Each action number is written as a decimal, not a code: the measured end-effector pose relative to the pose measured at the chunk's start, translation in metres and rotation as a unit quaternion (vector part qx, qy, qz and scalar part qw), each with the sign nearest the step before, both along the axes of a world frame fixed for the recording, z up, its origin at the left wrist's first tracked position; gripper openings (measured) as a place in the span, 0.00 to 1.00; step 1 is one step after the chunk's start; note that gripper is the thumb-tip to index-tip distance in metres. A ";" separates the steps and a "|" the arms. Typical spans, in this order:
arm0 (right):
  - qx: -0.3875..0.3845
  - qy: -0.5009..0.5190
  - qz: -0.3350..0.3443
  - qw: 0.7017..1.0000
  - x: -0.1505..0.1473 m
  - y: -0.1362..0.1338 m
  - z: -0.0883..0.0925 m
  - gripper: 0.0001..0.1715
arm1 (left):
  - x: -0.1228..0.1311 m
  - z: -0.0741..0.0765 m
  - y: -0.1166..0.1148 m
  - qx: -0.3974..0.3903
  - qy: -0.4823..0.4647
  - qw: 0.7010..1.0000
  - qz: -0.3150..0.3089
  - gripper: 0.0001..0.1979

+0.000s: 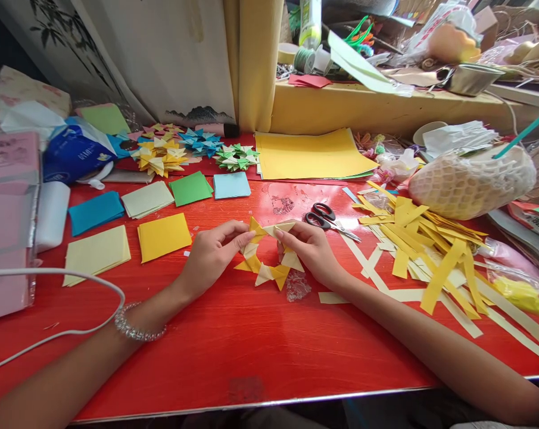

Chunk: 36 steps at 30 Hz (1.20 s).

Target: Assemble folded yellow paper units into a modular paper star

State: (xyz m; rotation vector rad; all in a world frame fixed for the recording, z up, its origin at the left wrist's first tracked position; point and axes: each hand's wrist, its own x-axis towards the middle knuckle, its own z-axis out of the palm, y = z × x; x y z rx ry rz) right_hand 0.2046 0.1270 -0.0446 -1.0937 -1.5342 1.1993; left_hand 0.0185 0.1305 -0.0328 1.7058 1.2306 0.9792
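Observation:
Between my two hands is a paper star ring [264,274], folded from alternating yellow and cream pieces with pointed tips. My left hand [218,250] pinches its upper left part between thumb and fingers. On the upper right side, my right hand [307,247] grips a cream piece of the same ring, thumb on top; some of its fingers are hidden behind the paper. The ring is held over the red table [251,351]. Behind my right hand lie black-handled scissors [327,220], and a crumpled bit of clear plastic [298,286] is beneath it.
Stacks of paper, such as yellow [164,237], blue [96,213] and green [191,188], lie at left. Finished paper stars [159,156] sit behind them. Yellow and cream strips [430,250] pile up at right near a net-wrapped object [472,179]. A white cable [117,298] crosses the left side.

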 end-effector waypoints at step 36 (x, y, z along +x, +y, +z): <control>0.005 -0.014 0.030 0.999 0.001 0.000 0.002 0.17 | 0.001 0.004 0.002 -0.059 -0.011 0.997 -0.054 0.15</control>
